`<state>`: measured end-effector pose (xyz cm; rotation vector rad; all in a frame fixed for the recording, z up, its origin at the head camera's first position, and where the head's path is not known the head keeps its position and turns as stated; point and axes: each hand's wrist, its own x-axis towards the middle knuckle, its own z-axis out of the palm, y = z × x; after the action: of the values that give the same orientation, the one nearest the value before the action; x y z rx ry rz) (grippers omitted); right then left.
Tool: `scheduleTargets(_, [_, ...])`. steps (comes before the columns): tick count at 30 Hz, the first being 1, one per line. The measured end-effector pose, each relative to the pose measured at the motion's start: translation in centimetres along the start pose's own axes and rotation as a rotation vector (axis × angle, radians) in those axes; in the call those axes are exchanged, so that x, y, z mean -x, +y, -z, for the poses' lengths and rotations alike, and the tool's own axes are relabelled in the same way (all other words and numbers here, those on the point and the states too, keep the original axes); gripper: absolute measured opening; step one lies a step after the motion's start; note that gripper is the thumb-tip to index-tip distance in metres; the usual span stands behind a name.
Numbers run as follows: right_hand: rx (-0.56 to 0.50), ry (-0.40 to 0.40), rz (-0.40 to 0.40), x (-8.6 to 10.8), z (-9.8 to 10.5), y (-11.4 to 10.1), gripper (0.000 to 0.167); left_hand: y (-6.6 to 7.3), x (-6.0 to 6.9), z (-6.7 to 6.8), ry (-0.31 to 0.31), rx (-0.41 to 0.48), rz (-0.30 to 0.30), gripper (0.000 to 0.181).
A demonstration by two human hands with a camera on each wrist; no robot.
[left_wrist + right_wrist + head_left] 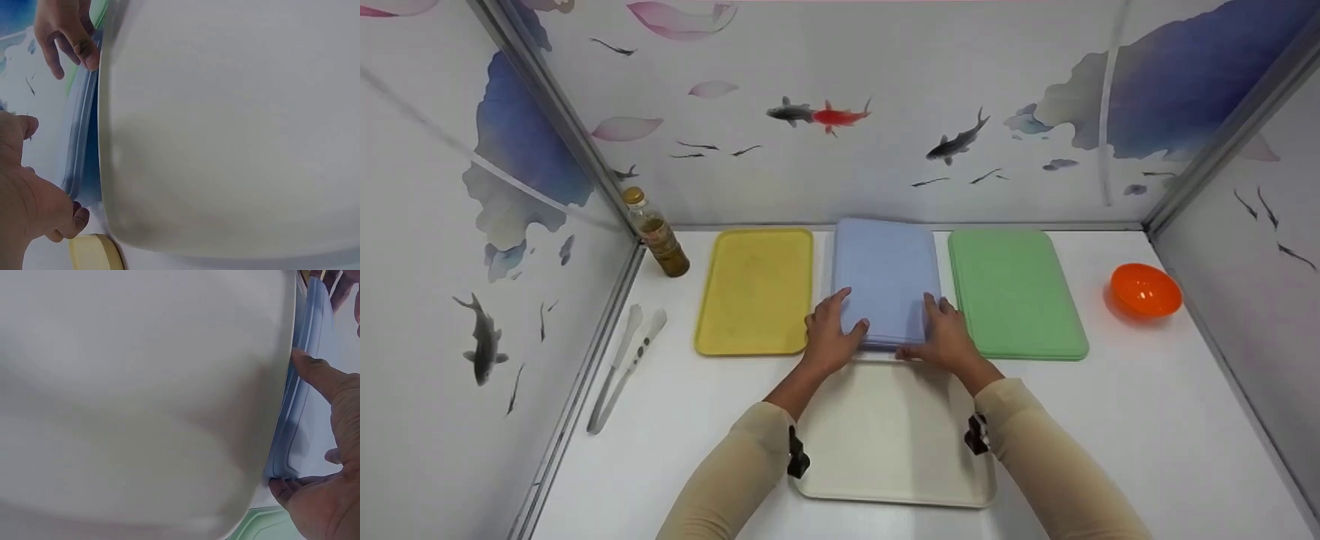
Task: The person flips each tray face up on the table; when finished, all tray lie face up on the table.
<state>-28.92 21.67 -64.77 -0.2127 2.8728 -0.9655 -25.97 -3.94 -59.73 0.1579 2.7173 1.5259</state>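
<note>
The blue tray (885,274) lies in the middle of the back row, with another blue rim showing beneath its near edge. My left hand (832,337) grips its left side near the front corner, fingers at the edge and thumb over the top. On the opposite side, my right hand (949,337) holds the right edge. In the right wrist view, the thumb of my right hand (332,455) touches the near rim of the blue tray (320,422), and its fingers curl at the corner. Just in front lies a cream tray (892,435).
A yellow tray (756,292) lies to the left and green trays (1016,292) to the right. An oil bottle (664,244) stands at the back left, above tongs (626,367). An orange bowl (1145,291) sits at the far right. Walls border the table.
</note>
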Motion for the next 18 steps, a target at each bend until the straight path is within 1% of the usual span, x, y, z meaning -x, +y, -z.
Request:
scheduleTargets(5, [0.005, -0.044, -0.038, 1.1, 1.7, -3.4, 0.136, 0.4, -0.2, 0.0, 0.057, 0.018, 0.009, 0.068])
scheduleTargets(7, [0.021, -0.064, -0.044, 1.5, 2.1, -4.3, 0.131, 0.4, -0.2, -0.1, 0.079, 0.035, 0.004, 0.069])
scheduleTargets(10, [0.005, -0.077, -0.068, 1.6, 2.1, -5.0, 0.126, 0.7, -0.4, 0.1, 0.102, 0.052, -0.013, 0.072])
scheduleTargets(14, [-0.014, -0.074, -0.068, 1.4, 1.9, -5.4, 0.128, 1.0, -0.5, 0.3, 0.140, 0.067, -0.067, 0.080])
scheduleTargets(18, [-0.049, -0.081, -0.053, 1.2, 1.4, -5.6, 0.133, 1.4, -0.5, 0.5, 0.180, 0.075, -0.135, 0.087])
